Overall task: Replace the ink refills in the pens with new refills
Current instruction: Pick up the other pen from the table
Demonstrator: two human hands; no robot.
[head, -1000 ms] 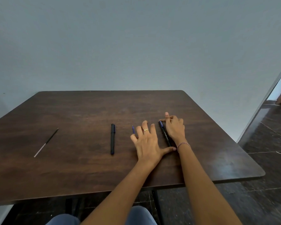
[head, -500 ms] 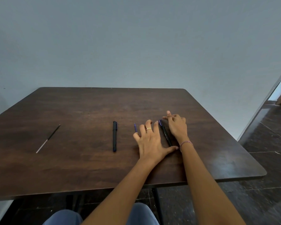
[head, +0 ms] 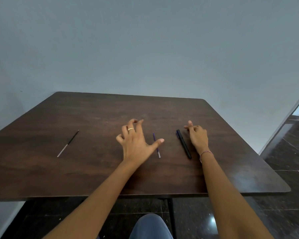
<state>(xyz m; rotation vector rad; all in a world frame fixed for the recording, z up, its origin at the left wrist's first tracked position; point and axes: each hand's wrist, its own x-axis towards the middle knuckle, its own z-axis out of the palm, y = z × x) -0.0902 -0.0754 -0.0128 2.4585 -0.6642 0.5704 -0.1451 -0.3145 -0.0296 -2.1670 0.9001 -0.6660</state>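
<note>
A black pen with a blue clip (head: 183, 144) lies on the dark wooden table (head: 93, 169), just left of my right hand (head: 198, 138). That hand rests on the table with its fingers loosely bent and holds nothing. A thin blue refill (head: 156, 145) lies between my hands, its middle crossed by my left thumb. My left hand (head: 134, 141) hovers with clawed, spread fingers and nothing visible in it. A second black pen seen earlier is out of sight, where this hand is. A black refill (head: 68, 143) lies far left.
The table's front edge (head: 162, 194) runs just above my knee (head: 149, 226). Its right edge drops to a dark tiled floor (head: 286, 152). A plain wall stands behind the table.
My left hand has lifted off the blue refill and moved left, over where the second black pen lay, fingers now curled. My right hand has slid just right of its pen.
</note>
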